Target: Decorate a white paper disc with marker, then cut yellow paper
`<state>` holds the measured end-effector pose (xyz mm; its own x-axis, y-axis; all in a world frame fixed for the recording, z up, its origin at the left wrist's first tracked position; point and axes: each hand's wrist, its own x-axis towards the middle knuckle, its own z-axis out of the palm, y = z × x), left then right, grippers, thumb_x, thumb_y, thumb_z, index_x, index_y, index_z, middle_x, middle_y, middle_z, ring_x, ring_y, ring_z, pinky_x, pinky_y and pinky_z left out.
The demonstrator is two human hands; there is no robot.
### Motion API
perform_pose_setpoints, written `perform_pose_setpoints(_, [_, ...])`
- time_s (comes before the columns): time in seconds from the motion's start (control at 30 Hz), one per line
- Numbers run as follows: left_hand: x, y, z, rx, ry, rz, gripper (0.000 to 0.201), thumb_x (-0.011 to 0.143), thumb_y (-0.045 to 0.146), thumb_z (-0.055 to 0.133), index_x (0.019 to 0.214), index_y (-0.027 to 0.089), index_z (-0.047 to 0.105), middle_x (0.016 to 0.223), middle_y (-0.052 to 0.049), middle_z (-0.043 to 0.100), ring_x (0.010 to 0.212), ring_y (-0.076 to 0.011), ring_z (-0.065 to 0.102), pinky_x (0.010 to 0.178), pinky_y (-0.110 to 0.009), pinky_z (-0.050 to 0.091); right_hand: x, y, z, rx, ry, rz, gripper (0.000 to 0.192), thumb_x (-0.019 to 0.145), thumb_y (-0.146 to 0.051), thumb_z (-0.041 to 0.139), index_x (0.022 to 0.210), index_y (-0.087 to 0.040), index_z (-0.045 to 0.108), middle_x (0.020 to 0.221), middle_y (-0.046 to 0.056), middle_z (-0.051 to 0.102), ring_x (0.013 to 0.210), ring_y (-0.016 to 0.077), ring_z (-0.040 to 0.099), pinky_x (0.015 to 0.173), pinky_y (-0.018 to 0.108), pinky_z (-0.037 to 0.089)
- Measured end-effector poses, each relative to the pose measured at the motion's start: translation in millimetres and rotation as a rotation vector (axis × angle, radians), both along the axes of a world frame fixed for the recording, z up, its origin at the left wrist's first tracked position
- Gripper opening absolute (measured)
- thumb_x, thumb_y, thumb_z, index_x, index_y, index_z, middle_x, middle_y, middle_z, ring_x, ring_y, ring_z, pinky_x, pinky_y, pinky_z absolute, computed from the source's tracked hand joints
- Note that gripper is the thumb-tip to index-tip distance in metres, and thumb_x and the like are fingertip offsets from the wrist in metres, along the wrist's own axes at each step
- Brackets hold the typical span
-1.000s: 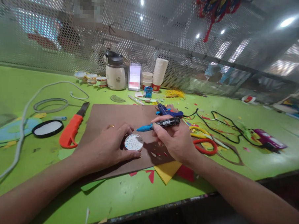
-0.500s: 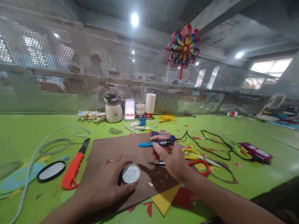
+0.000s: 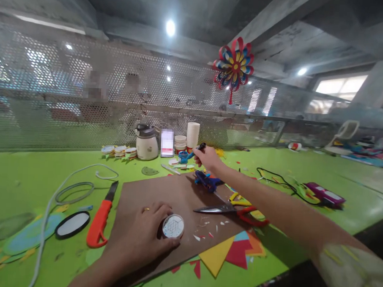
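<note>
My left hand [image 3: 141, 236] rests on the brown board [image 3: 163, 197] and grips a small round white lid [image 3: 173, 226] with a honeycomb pattern. A ring shows on one finger. My right hand [image 3: 206, 157] is stretched far forward over the green table [image 3: 25, 170], holding a black marker with a blue cap [image 3: 191, 153] next to a small blue pot [image 3: 182, 156] by the stacked paper cups [image 3: 192, 136].
Red-handled scissors [image 3: 229, 209] and a blue glue gun [image 3: 206, 181] lie on the board. An orange knife [image 3: 101, 218], black-rimmed oval [image 3: 72, 224] and white cable [image 3: 72, 178] sit left. Coloured paper triangles [image 3: 227, 253] lie near the front edge. A kettle [image 3: 146, 142], black cord [image 3: 279, 179] and purple tool [image 3: 324, 193] stand farther off.
My right hand has reached forward from above the board to the back of the table with the marker. The view tilted up. My left hand stays on the lid.
</note>
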<state>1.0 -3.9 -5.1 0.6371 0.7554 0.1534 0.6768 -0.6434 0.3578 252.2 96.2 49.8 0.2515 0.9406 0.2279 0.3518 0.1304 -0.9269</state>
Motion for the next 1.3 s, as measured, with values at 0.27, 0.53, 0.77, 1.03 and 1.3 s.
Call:
perform_pose_setpoints(0.27, [0,-6,3.5,-0.074,-0.003,0.003,0.034,0.075,0.039,0.069,0.105,0.024,0.065,0.126,-0.009,0.063,0.113,-0.0320,0.056,0.100,-0.048,0.041,6,108,11.8,-0.154,-0.127,-0.165,0.034,0.096,-0.033,0.062,0.125,-0.016,0.059,0.126,0.010,0.061,0.105,0.0243,0.064,0.087,0.044,0.056])
perform_pose_setpoints(0.53, [6,-6,9.1,-0.164,0.103,0.043,0.045,0.066,0.036,0.073,0.109,0.024,0.069,0.132,-0.010,0.063,0.124,-0.0352,0.053,0.108,-0.051,0.037,-9,146,-12.8,-0.300,-0.192,-0.088,0.034,0.096,-0.033,0.062,0.125,-0.016,0.059,0.124,0.010,0.062,0.103,0.0238,0.065,0.086,0.044,0.056])
perform_pose_setpoints(0.77, [7,-7,12.9,-0.141,0.091,0.069,0.047,0.069,0.037,0.072,0.114,0.023,0.069,0.137,-0.010,0.060,0.128,-0.0353,0.051,0.111,-0.052,0.034,-5,148,-21.0,-0.286,-0.242,-0.058,0.033,0.096,-0.033,0.062,0.124,-0.016,0.059,0.125,0.010,0.061,0.104,0.0244,0.064,0.087,0.044,0.056])
perform_pose_setpoints(1.03, [2,-8,6.0,-0.089,0.041,0.056,0.037,0.072,0.039,0.069,0.107,0.025,0.069,0.132,-0.008,0.063,0.121,-0.0342,0.054,0.107,-0.050,0.038,9,140,-10.1,-0.188,-0.200,-0.119,0.033,0.095,-0.033,0.062,0.124,-0.016,0.060,0.126,0.010,0.061,0.106,0.0253,0.064,0.088,0.045,0.055])
perform_pose_setpoints(1.3, [-1,-5,0.9,-0.067,0.018,0.021,0.034,0.075,0.038,0.068,0.107,0.027,0.067,0.128,-0.008,0.063,0.115,-0.0333,0.057,0.100,-0.049,0.042,24,107,15.5,-0.090,0.073,-0.149,0.033,0.096,-0.033,0.062,0.125,-0.016,0.059,0.124,0.010,0.062,0.103,0.0237,0.065,0.086,0.044,0.056])
